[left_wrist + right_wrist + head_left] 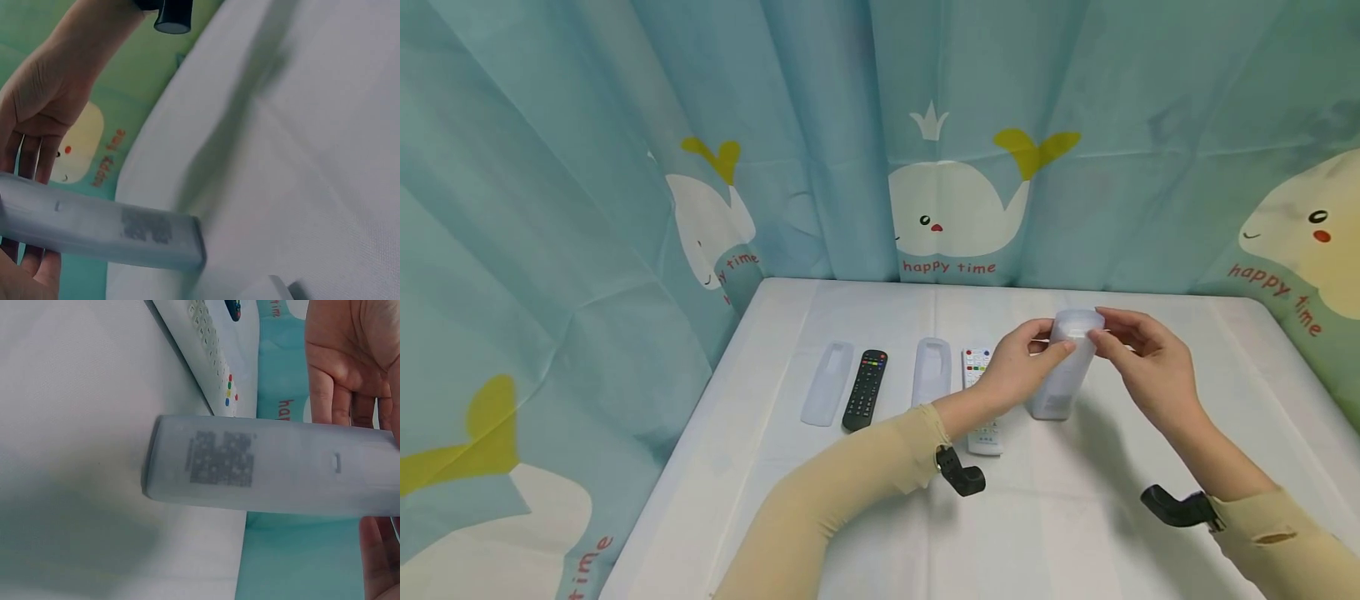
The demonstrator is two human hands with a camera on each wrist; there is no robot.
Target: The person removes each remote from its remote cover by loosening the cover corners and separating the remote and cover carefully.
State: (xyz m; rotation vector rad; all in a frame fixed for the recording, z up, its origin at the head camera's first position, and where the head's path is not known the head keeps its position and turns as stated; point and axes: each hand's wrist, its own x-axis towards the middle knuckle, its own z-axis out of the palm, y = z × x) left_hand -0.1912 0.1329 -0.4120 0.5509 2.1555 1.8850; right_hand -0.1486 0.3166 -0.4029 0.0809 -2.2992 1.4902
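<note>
A remote control in a translucent silicone cover (1062, 379) stands on end on the white table, leaning slightly. My left hand (1017, 367) holds its upper end from the left, thumb across the near face. From the right, my right hand (1152, 360) pinches the same end near the rim of the cover. In the right wrist view a dark label shows blurred through the covered remote (262, 465); its lower end touches the tabletop. The left wrist view shows that remote (106, 228) between both hands, their fingers partly hidden behind it.
Left of the hands lie a white remote (985, 440), partly hidden by my left forearm, an empty translucent cover (932, 371), a black remote (866, 390) and another empty cover (827, 385). A blue whale-print curtain (842, 208) hangs behind the table (1037, 525).
</note>
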